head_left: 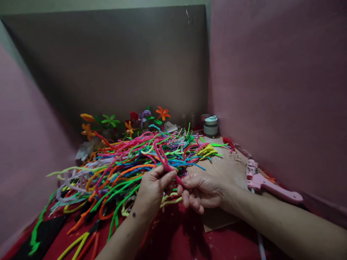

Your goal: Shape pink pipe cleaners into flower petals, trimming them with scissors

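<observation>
Toward the near left corner of the red cloth [168,242] lie yellow handles [80,247] with red handles [95,246] just beside them. Above the middle of the near edge, the left hand [158,180] pinches a pink stem [166,165] between thumb and fingers; the right hand's [200,189] grip is closed as well, thumb against forefinger on the stem's lower part, the other fingers loosely curled. Two free strands rise past the left hand and come together at its fingertips, so I judge the shaping of this piece begun but unfinished (whether the strands are twisted together or merely folded, I cannot tell). Beyond the hands, a heap of fuzzy stems [130,159] spreads from the left edge to the middle, most seemingly unworked. Right of it lies cardboard [230,168], with a pink glue gun [271,185] along the right edge. Toward the far edge stand fuzzy flowers [163,113], apparently complete, and a lidded jar [210,128] sits near the far right corner
</observation>
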`<act>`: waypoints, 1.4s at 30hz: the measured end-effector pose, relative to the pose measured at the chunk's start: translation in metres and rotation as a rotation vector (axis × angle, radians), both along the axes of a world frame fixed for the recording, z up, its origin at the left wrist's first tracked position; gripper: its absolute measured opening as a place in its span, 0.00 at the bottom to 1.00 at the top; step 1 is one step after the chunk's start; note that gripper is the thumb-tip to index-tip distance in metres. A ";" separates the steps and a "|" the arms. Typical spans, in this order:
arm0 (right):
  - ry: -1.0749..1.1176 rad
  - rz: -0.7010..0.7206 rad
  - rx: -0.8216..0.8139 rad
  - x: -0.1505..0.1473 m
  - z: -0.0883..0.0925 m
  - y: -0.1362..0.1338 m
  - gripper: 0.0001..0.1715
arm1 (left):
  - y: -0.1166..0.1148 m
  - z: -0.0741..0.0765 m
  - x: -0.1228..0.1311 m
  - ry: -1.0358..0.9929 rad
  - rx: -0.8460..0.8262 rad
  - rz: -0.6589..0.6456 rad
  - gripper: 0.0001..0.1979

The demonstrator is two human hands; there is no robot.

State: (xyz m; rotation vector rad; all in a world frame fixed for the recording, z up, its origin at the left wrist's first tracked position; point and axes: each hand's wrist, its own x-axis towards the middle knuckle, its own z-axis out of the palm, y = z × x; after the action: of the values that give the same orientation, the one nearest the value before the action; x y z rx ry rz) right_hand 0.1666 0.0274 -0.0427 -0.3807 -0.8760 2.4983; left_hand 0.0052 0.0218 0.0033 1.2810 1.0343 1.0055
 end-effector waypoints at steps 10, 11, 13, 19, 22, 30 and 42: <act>-0.109 -0.097 0.079 -0.003 0.000 -0.002 0.14 | -0.004 -0.006 -0.003 0.020 -0.122 -0.041 0.11; -0.112 -0.096 0.086 -0.003 0.001 -0.002 0.15 | -0.005 -0.006 -0.003 0.024 -0.131 -0.011 0.11; -0.109 -0.136 0.115 -0.003 0.005 -0.003 0.18 | -0.005 -0.006 -0.004 0.026 -0.143 0.038 0.12; -0.356 -0.414 0.299 -0.005 0.018 -0.010 0.10 | -0.004 -0.006 -0.007 0.067 -0.139 0.032 0.14; -0.449 -0.393 0.297 -0.007 0.020 -0.013 0.10 | -0.005 -0.008 -0.006 0.061 -0.164 0.017 0.13; -0.320 -0.300 0.069 -0.008 0.005 -0.008 0.09 | -0.009 -0.008 -0.005 0.015 -0.135 -0.022 0.11; -0.280 -0.426 0.264 -0.001 0.024 -0.013 0.12 | -0.006 0.006 0.006 -0.086 -0.022 0.078 0.14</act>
State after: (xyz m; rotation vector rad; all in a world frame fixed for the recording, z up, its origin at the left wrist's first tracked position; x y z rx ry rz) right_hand 0.1652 0.0142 -0.0182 -0.7511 -1.0863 1.9408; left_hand 0.0112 0.0156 0.0090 1.1767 1.0328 1.0966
